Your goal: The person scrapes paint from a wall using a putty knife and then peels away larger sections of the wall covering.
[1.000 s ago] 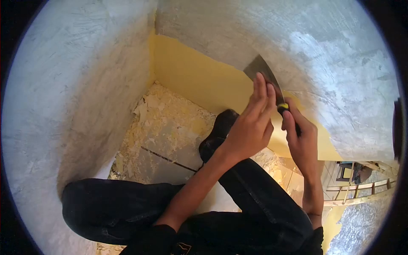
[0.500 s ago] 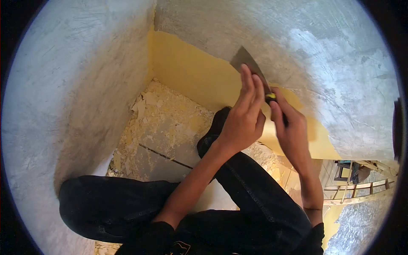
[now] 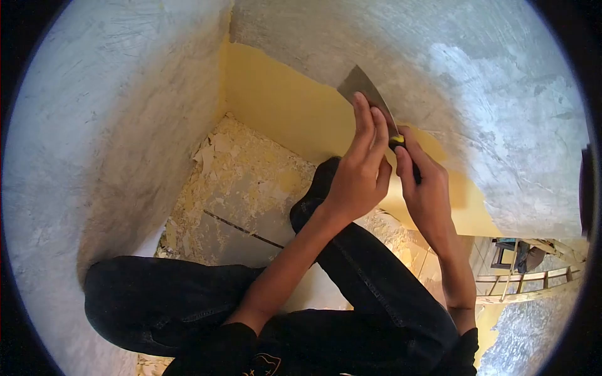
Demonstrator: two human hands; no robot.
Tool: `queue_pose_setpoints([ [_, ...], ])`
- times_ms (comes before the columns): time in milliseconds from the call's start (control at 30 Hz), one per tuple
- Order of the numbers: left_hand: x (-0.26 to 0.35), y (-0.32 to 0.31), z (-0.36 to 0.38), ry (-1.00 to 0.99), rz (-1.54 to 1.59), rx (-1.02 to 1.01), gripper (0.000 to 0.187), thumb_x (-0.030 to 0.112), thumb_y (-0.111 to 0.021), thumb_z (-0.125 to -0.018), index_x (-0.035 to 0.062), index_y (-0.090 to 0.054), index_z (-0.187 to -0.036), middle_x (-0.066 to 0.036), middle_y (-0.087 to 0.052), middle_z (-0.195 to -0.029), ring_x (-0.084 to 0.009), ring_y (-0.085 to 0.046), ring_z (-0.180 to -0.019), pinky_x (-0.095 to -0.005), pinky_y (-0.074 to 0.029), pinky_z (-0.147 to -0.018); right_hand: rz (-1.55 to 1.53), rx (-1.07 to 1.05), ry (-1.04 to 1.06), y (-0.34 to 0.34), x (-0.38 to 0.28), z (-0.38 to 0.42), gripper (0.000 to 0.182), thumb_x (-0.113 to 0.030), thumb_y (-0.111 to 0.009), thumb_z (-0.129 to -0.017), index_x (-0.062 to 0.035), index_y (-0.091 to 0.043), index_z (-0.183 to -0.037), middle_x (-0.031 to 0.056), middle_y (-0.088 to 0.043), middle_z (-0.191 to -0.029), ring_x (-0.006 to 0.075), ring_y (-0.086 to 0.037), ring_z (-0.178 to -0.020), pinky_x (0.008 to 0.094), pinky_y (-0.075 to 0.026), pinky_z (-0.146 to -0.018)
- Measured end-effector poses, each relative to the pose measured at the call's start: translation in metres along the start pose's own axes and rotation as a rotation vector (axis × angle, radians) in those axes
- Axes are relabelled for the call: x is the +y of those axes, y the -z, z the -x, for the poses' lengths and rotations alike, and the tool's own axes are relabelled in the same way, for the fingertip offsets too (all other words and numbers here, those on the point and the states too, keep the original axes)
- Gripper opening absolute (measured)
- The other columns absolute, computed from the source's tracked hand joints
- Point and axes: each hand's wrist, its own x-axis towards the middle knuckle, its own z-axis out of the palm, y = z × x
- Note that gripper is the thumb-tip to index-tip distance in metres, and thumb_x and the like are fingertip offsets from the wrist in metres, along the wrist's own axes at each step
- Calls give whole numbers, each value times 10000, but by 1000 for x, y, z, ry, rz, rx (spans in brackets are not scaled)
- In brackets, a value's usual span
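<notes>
A putty knife (image 3: 365, 88) with a broad metal blade and a black-and-yellow handle is held up against the wall. My right hand (image 3: 427, 188) is closed around its handle. With fingers stretched out, my left hand (image 3: 359, 172) rests its fingertips on the flat of the blade. The blade's wide edge meets the line where yellow paint (image 3: 276, 94) gives way to bare grey plaster (image 3: 301, 37). Part of the handle is hidden in my right palm.
Paint flakes (image 3: 219, 153) litter the tiled floor in the corner. A scraped grey wall (image 3: 138, 113) rises on the left. My bent legs (image 3: 169, 301) in dark trousers are below my arms. A wooden ladder (image 3: 533, 285) lies at the far right.
The putty knife's blade has shifted very slightly up and left along the paint edge, both hands moving with it. The grip is the same.
</notes>
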Motion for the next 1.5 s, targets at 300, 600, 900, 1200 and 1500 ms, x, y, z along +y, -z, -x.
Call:
queue_pose_setpoints([
  [300,-3,0,0,-27,-39,-18,642,-77,-469,-814,-145,-260,-1416,-392,-110,-1499,-507,-166,-1397,-471,-322,-1104,-20,-8,9,-3,3,-2,314,-94,-588,-940,-22,-581,-1245,240,-655,-910,347,-660,-774,376,-505,-697],
  [600,-2,6,1,-6,-38,-29,641,-64,-482,-822,-133,-264,-1421,-389,-91,-1504,-520,-203,-1376,-472,-323,-1101,-14,-20,85,-10,-1,-9,329,-76,-595,-932,-23,-586,-1256,232,-671,-930,325,-683,-797,379,-524,-709],
  [900,0,10,0,5,3,-102,656,-61,-478,-817,-133,-244,-1425,-391,-79,-1504,-521,-137,-1396,-490,-289,-1116,-2,-45,-67,0,-9,-3,330,-96,-582,-943,-22,-569,-1265,241,-660,-919,361,-663,-805,384,-513,-714],
  [1200,-5,9,-2,-14,-23,-79,683,-69,-476,-810,-133,-214,-1437,-398,-66,-1503,-528,-126,-1395,-484,-286,-1116,-51,-1,13,-5,-2,-4,315,-92,-588,-938,-17,-577,-1244,245,-652,-912,364,-653,-787,387,-508,-705],
  [1500,1,7,-1,-7,16,-89,684,-79,-492,-796,-132,-235,-1428,-395,-82,-1502,-524,-132,-1396,-482,-281,-1121,-2,-38,18,-2,-6,-4,360,-95,-583,-941,-25,-551,-1292,246,-656,-924,361,-664,-807,394,-516,-713],
])
